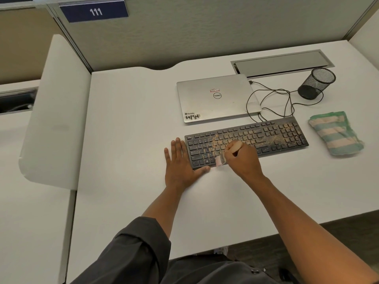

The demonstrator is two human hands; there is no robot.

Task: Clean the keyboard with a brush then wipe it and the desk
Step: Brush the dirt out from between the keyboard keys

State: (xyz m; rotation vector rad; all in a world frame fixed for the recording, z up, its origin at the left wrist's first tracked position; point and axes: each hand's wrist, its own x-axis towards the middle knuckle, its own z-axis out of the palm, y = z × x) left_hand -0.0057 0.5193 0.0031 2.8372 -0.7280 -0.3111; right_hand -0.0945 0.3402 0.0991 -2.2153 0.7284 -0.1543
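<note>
A black keyboard (266,134) lies on the white desk (133,119), its keys speckled with tan dust, thickest in the middle and on the right. My right hand (242,158) grips a wooden-handled brush (220,159); its blurred bristles are at the keyboard's front left part. My left hand (180,162) lies flat on the desk against the keyboard's left end, fingers straight, thumb along the front edge. A folded green and peach striped cloth (336,133) rests on the desk to the right of the keyboard.
A shut silver laptop (217,97) sits behind the keyboard, a black cable (272,99) looping to its right. A black mesh pen cup (316,83) lies tipped at the back right, near a metal cable hatch (281,62). Grey partitions wall the desk.
</note>
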